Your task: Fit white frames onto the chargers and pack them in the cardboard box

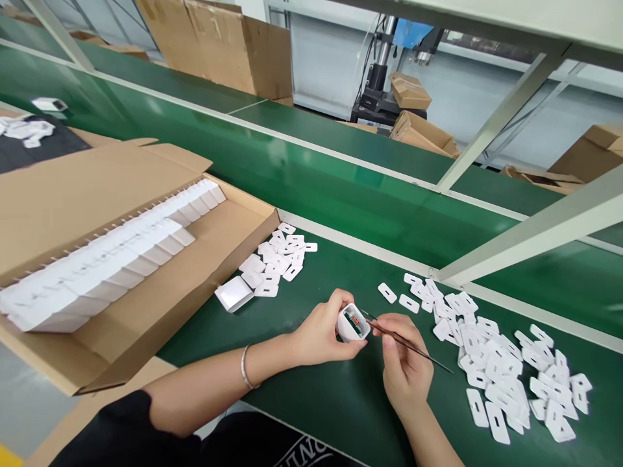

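My left hand [322, 331] is wrapped round a small white housing [351, 324], its open end facing right and up. Inside the housing a green circuit board and a reddish-orange part show. Dark, thin tweezers [409, 344] are held in my right hand [405, 363], their tips close to the rim of the housing. Beyond my left hand, several white plates with slots [275, 263] lie in a pile, next to another white housing [234, 294]. A larger spread of white slotted plates [496, 363] lies to the right of my right hand.
An open cardboard box [195, 285] on the left holds rows of white housings [111, 266]. Behind the green table [302, 402] runs a green conveyor [311, 181] with a pale rail. Slanted metal posts [535, 233] stand at the right. Cardboard boxes [224, 48] sit farther back.
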Tool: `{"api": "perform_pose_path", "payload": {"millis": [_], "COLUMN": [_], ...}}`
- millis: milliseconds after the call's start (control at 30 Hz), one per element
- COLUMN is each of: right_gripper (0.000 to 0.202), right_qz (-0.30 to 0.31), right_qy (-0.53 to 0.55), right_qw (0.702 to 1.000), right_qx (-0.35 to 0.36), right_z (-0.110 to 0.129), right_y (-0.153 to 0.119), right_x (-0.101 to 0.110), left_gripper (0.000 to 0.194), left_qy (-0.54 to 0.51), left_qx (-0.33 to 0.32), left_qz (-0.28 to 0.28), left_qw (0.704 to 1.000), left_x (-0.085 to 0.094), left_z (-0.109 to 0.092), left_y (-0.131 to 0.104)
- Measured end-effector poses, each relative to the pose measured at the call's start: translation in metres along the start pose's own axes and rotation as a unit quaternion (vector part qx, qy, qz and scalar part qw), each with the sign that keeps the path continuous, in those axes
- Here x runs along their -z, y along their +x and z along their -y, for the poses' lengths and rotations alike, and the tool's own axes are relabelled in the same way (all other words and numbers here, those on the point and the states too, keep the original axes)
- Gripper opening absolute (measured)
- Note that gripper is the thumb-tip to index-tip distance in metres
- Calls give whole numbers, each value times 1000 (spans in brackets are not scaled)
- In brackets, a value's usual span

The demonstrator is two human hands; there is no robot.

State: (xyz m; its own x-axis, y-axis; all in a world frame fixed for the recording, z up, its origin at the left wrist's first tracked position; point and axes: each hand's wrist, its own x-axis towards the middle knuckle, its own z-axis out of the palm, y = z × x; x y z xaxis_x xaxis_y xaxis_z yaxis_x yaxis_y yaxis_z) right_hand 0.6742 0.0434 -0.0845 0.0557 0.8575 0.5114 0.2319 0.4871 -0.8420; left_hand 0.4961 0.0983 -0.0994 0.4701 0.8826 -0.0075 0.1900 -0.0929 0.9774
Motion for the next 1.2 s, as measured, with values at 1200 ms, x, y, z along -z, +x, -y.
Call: {"api": "perform_pose_path", "payload": {"millis": [1200], "right_gripper": [21], "right_qz": [-9], "right_qy": [-38], "right_qw": [999], "right_qx": [8], "right_z": [-1], "right_y": [0], "right_x": [-4], "left_gripper": [49], "left_qy": [13], "left_qx": [-15], "left_qz": [-7], "left_qw": [1000], "left_x": [2], "left_z": [-4], "left_y": [0]}}
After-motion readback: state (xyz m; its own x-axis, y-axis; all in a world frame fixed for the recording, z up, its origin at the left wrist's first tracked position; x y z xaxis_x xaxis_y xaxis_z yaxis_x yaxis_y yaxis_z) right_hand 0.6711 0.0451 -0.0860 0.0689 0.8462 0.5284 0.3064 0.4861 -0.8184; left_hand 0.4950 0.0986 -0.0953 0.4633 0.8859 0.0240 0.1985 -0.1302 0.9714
